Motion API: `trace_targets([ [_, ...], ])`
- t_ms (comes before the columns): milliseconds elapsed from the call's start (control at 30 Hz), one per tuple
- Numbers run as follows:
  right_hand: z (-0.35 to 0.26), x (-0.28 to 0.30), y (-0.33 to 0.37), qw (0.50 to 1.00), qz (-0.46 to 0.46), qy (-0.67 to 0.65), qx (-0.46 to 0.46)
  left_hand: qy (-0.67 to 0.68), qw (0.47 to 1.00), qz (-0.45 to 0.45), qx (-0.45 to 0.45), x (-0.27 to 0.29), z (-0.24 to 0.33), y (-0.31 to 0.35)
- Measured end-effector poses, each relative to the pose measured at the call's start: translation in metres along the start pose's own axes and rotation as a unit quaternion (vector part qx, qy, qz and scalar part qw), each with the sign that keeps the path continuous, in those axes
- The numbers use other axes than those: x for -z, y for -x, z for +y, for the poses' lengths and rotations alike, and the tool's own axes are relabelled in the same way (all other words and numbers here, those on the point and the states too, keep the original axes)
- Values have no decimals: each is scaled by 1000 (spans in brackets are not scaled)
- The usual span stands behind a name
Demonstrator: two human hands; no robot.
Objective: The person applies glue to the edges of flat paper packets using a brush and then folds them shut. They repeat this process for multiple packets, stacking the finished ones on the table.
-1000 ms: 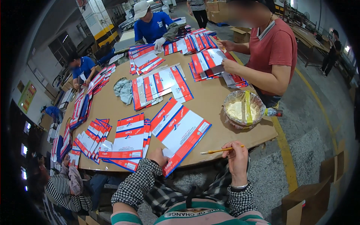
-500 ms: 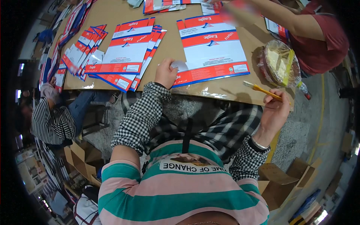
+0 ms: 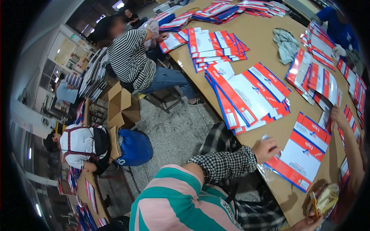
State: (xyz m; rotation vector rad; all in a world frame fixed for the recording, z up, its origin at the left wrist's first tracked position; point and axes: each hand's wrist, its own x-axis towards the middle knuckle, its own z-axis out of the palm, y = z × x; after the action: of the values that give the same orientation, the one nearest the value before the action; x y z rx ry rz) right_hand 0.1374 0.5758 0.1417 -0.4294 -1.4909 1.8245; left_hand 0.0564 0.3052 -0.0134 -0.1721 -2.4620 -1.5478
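Shirt [image 3: 175,192]: broad alternating bands, green and pale pink; left sleeve [image 3: 181,178] short, same banding. Printed panel [image 3: 231,216]: white, dark lettering, located on the front of the shirt. Left oversleeve [image 3: 223,165]: black-and-white check, gathered, located beyond the shirt's sleeve edge. Trousers [image 3: 264,215]: dark plaid, pale lines, located beyond the shirt front.

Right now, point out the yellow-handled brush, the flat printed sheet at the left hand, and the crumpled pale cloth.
Yellow-handled brush [image 3: 315,206]: head view, on the handle.
Flat printed sheet [image 3: 301,158]: head view, on its large white panel.
Crumpled pale cloth [image 3: 286,47]: head view, on its middle folds.
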Motion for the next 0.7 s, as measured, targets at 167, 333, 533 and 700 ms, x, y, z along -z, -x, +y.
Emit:
trace_targets([
  [167, -4, -6, -9, 1000, 12, -5, 0, 38, 998, 34, -21, -4, -2, 0],
  [333, -15, -21, -3, 1000, 24, 3, 10, 54, 998, 16, -30, -12, -9, -6],
  [533, 9, 27, -24, 953, 8, 267, 143, 48, 998, 32, -21, -12, -6, -5],
  [700, 9, 49, -34, 946, -9, 272, 173, 37, 999, 37, -6, -11, -3, 0],
])
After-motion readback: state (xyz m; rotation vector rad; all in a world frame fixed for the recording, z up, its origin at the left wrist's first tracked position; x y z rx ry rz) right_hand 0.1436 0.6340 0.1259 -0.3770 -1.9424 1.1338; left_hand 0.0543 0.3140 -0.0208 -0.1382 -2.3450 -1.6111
